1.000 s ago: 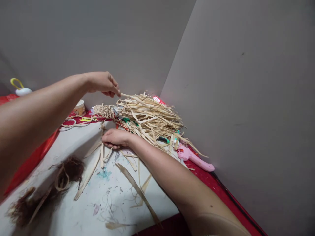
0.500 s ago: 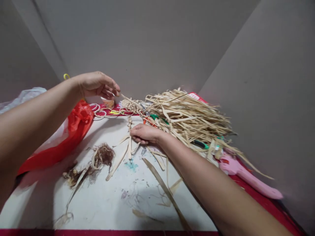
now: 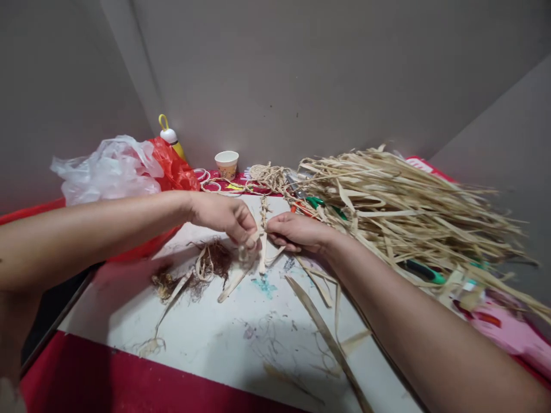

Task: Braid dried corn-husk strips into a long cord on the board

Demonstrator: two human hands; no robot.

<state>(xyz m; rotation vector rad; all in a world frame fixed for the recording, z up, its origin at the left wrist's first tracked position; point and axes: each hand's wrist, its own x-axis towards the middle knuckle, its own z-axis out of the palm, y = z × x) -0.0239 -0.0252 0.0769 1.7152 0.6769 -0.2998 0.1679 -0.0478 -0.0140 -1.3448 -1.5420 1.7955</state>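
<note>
A short braid of dried straw strips [image 3: 264, 211] lies on the white board, its loose tails fanning toward me. My left hand [image 3: 228, 217] is closed at the braid's left side, thumb and fingers pinching a pale straw strip [image 3: 255, 236]. On the other side my right hand [image 3: 299, 230] is closed, fingertips gripping the braid near where its strips spread apart. The fingers partly cover the middle of the braid. One wide loose tail [image 3: 233, 285] rests on the board below my left hand.
A big heap of straw strips [image 3: 413, 201] fills the right, with green-handled tools [image 3: 424, 271] and a pink tool [image 3: 510, 330] by it. Brown fibres [image 3: 213, 259] lie left. Behind stand a paper cup [image 3: 227, 164], a coil of cord [image 3: 271, 176] and plastic bags [image 3: 114, 169].
My left hand has come down from above the straw heap and cord to the braid, with a strip in its fingers. My right hand stays at the braid. The view has swung left.
</note>
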